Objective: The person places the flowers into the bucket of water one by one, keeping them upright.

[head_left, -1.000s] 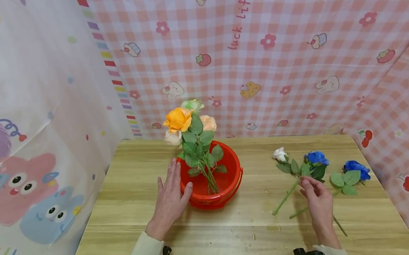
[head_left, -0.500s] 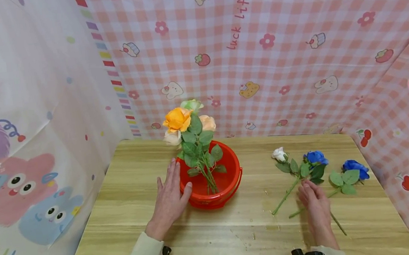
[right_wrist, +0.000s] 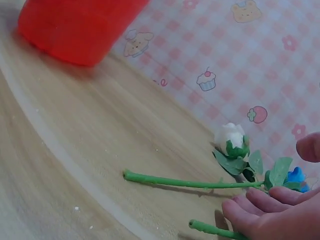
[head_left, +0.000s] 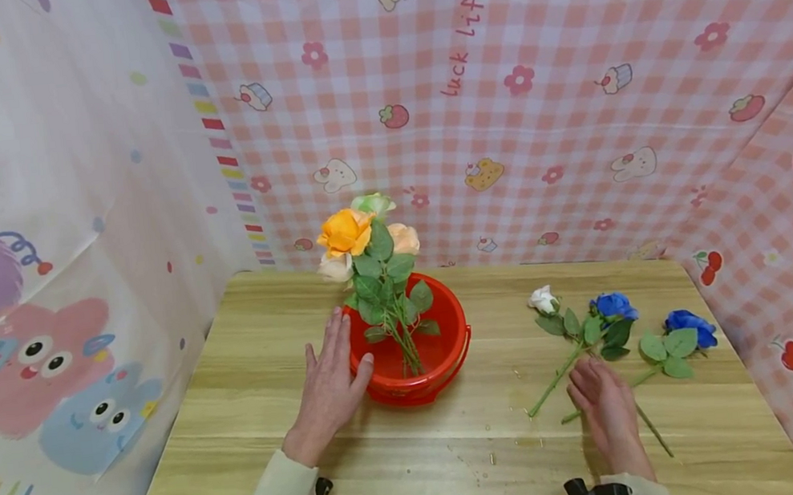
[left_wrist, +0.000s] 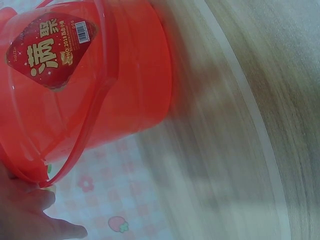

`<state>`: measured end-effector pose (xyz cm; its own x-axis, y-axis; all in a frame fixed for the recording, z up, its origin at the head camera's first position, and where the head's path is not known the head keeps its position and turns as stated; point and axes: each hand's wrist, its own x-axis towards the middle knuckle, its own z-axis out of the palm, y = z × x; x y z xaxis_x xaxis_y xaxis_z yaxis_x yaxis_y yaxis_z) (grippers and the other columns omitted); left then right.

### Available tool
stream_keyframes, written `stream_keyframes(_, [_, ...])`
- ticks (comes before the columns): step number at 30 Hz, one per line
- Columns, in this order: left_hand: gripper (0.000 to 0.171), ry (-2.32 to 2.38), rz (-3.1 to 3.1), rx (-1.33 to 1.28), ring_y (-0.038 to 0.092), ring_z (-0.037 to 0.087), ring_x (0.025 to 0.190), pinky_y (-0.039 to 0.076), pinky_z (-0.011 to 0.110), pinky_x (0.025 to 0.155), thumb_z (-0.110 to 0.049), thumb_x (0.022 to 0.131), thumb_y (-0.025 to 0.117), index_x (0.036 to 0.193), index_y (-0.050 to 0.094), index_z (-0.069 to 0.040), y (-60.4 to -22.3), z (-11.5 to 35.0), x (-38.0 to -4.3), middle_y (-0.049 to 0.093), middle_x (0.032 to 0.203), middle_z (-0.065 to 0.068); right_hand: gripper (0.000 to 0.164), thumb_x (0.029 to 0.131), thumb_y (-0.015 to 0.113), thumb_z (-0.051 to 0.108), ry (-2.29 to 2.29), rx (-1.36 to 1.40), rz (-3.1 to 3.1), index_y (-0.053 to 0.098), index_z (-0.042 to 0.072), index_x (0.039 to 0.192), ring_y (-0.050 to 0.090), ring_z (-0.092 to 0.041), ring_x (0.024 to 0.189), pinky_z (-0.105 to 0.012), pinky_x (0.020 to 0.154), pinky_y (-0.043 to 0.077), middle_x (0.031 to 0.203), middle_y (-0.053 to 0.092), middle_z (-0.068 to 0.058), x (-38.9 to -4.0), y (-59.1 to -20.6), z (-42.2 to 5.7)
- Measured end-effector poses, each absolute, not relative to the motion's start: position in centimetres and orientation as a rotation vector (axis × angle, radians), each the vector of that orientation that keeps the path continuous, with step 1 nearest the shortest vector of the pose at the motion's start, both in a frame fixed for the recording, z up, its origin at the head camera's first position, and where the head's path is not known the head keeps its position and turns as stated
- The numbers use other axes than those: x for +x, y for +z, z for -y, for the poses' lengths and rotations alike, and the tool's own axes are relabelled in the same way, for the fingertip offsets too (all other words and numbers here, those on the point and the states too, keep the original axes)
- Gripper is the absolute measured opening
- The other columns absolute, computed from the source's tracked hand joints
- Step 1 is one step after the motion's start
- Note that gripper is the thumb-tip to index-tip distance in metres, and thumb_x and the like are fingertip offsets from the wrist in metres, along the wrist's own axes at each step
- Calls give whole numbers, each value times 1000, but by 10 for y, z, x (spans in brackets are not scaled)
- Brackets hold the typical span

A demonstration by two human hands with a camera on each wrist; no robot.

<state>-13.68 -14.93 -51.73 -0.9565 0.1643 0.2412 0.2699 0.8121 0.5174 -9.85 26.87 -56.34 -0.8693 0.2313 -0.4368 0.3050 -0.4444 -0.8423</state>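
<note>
My left hand [head_left: 331, 387] rests with fairly straight fingers against the left rim of a red plastic bucket [head_left: 406, 396]. Several artificial roses stand in it: an orange rose [head_left: 346, 233], a peach rose [head_left: 404, 239], and pale ones. On the right, my right hand [head_left: 608, 411] is over the stems of loose roses, palm partly up, thumb apart from the fingers. Just beyond its fingertips lie a white rose [head_left: 542, 299] and a blue rose [head_left: 613, 307]. In the right wrist view, the white rose's green stem [right_wrist: 190, 183] runs beside the fingers, and another stem [right_wrist: 210, 228] passes beneath them.
Another blue rose [head_left: 690, 328] lies near the table's right edge. Small droplets [head_left: 492, 458] dot the wooden table [head_left: 422, 487]. A pink checked cloth [head_left: 535, 120] hangs behind, and a white cartoon cloth [head_left: 78, 257] on the left. The bucket's handle [left_wrist: 90, 120] hangs down its side.
My right hand has drawn back slightly toward me from the leaves and turned palm up, its fingers loosening. My left hand, the bucket and the roses stay put.
</note>
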Motion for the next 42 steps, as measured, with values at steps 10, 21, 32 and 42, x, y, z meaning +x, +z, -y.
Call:
stream_keyframes(10, [74, -846, 2810, -338, 21, 38, 156, 11, 75, 117, -36, 105, 50, 163, 23, 2, -516, 149, -137, 14, 173, 13, 69, 113, 32, 37, -2570, 806, -1393, -1, 9, 166, 22, -25, 156, -32, 120, 32, 170, 12, -15, -108, -567, -270])
stream_keyframes(21, [74, -845, 2820, -336, 20, 38, 156, 11, 75, 117, -36, 105, 50, 163, 23, 2, -516, 149, -137, 14, 173, 13, 54, 113, 36, 33, -2553, 846, -1352, 25, 9, 160, 46, -17, 140, -29, 115, 40, 140, 52, -5, -113, -568, -273])
stream_keyframes(32, [74, -859, 2815, -334, 19, 37, 156, 9, 74, 118, -37, 105, 48, 163, 23, 1, -516, 150, -137, 14, 173, 12, 51, 109, 46, 8, -2584, 871, -1341, 32, 9, 158, 66, -7, 103, -24, 101, 51, 102, 71, 3, -115, -567, -274])
stream_keyframes(42, [74, -847, 2808, -336, 21, 38, 156, 11, 75, 117, -35, 105, 52, 163, 24, 2, -517, 149, -138, 15, 172, 13, 22, 107, 50, 4, -2631, 883, -1312, 70, 13, 103, 69, -9, 86, -22, 89, 57, 89, 70, -1, -121, -567, -274])
